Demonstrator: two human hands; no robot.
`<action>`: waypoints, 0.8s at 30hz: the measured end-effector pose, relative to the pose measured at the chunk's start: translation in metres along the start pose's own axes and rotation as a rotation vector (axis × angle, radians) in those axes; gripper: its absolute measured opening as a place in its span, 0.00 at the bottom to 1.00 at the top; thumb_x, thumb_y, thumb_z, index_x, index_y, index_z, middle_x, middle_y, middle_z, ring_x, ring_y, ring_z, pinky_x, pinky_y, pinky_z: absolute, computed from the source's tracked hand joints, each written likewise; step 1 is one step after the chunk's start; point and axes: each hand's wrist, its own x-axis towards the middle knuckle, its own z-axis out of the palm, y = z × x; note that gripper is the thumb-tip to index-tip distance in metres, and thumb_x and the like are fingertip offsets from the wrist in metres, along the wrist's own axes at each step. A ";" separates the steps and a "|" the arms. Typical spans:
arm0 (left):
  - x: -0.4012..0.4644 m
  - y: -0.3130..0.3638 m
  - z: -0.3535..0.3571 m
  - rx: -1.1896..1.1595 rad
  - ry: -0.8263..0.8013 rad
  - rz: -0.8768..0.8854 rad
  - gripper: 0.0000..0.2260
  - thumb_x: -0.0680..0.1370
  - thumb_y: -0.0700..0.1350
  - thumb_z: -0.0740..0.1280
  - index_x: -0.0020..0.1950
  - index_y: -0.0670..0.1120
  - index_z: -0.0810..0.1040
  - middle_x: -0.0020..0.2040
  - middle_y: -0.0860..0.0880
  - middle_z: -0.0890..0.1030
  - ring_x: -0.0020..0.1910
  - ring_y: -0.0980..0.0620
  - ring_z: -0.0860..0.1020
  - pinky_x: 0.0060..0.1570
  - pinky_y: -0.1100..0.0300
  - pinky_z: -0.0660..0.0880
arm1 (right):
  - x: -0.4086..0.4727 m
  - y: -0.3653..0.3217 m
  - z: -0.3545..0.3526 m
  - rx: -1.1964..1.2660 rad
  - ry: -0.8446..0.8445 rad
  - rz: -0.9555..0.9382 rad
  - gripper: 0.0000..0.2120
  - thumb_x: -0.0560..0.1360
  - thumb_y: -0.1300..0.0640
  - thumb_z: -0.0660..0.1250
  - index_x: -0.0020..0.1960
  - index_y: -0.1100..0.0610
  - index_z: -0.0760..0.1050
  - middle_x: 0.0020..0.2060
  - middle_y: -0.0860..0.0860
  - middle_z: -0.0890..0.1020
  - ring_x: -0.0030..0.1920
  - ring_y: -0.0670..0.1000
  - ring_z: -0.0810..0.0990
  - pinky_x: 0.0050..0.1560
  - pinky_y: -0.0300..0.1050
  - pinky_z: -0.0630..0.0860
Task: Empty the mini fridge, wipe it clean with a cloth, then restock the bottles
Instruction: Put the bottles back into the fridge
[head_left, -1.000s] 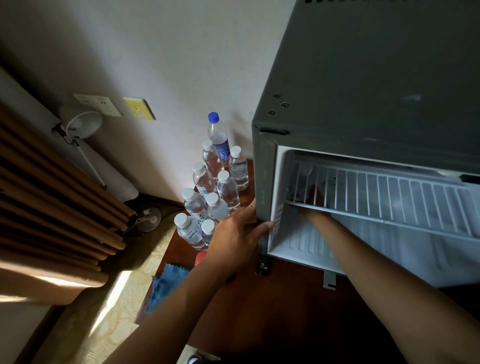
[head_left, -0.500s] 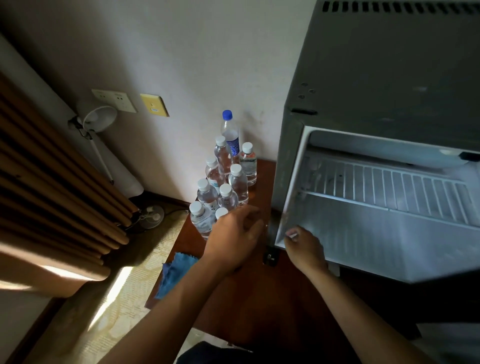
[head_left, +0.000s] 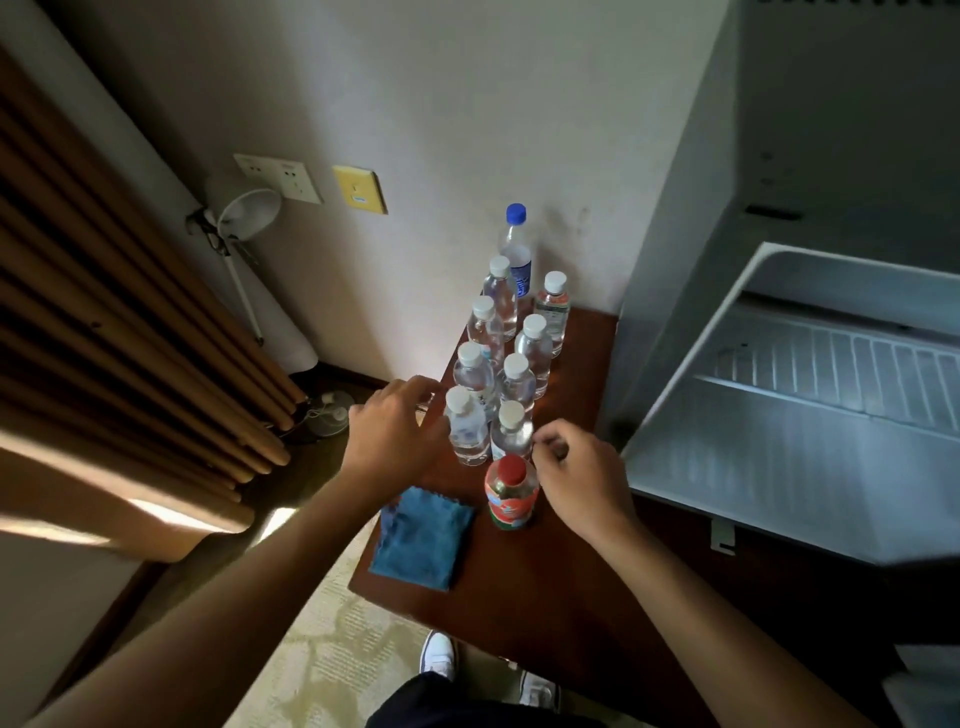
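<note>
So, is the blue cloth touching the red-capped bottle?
Apart. The head view shows a strip of bare brown table between the blue cloth and the red-capped bottle.

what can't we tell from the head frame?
- Mini fridge: right part of the interior cut off by the frame edge; door not in view.
- Left hand: whether it touches the nearest white-capped bottle; fingertips hidden by the hand's back.
- Right hand: curled, contact with the red-capped bottle unclear.
- Bottle labels: too small and dim to read.
</note>
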 end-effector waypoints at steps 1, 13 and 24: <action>0.007 -0.007 0.000 0.061 -0.050 0.001 0.16 0.77 0.58 0.65 0.64 0.56 0.76 0.57 0.53 0.79 0.59 0.51 0.76 0.62 0.48 0.64 | 0.002 -0.007 0.002 -0.010 0.010 0.001 0.05 0.77 0.54 0.65 0.50 0.50 0.79 0.43 0.44 0.84 0.44 0.46 0.82 0.41 0.43 0.76; 0.057 -0.039 0.037 0.091 -0.241 0.247 0.21 0.77 0.58 0.67 0.69 0.56 0.70 0.58 0.48 0.77 0.53 0.46 0.79 0.48 0.55 0.76 | 0.015 -0.071 0.035 -0.075 0.083 0.014 0.07 0.78 0.54 0.63 0.54 0.50 0.78 0.49 0.46 0.83 0.46 0.47 0.80 0.48 0.47 0.79; 0.067 -0.057 0.036 0.061 -0.272 0.462 0.20 0.76 0.53 0.70 0.66 0.50 0.73 0.60 0.48 0.77 0.51 0.45 0.80 0.47 0.53 0.77 | 0.005 -0.087 0.059 -0.053 0.060 0.099 0.09 0.80 0.55 0.63 0.59 0.49 0.77 0.53 0.44 0.81 0.48 0.43 0.78 0.44 0.37 0.75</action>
